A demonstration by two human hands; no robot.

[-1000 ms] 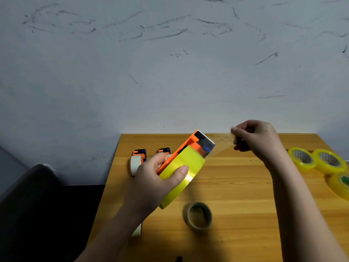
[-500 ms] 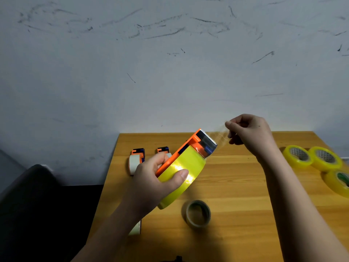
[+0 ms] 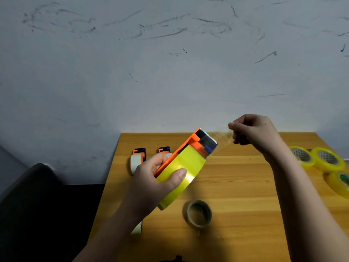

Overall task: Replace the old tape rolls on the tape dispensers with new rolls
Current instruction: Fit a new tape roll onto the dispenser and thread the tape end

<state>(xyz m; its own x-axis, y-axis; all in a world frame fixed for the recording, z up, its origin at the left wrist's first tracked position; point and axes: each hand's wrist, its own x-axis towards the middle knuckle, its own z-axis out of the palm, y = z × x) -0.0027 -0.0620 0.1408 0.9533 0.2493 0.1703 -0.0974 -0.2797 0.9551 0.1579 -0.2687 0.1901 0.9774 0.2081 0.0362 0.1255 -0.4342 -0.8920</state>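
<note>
My left hand (image 3: 153, 178) grips an orange tape dispenser (image 3: 196, 142) loaded with a full yellow roll (image 3: 181, 171), held tilted above the wooden table (image 3: 236, 186). Its toothed blade points up and right. My right hand (image 3: 255, 131) pinches the clear tape end (image 3: 222, 135) stretched from the blade. A nearly used-up roll (image 3: 199, 214) stands on edge on the table below the dispenser. Three new yellow rolls (image 3: 328, 159) lie at the right edge.
Two more orange dispensers with pale rolls, one (image 3: 137, 159) and another (image 3: 165, 150), stand at the table's back left. A pale roll (image 3: 137, 228) peeks out under my left forearm. A dark chair (image 3: 32, 201) is left of the table. A scuffed wall rises behind.
My right hand drew in toward the dispenser's blade and rose slightly, shortening the stretched tape. My left hand kept its grip on the dispenser.
</note>
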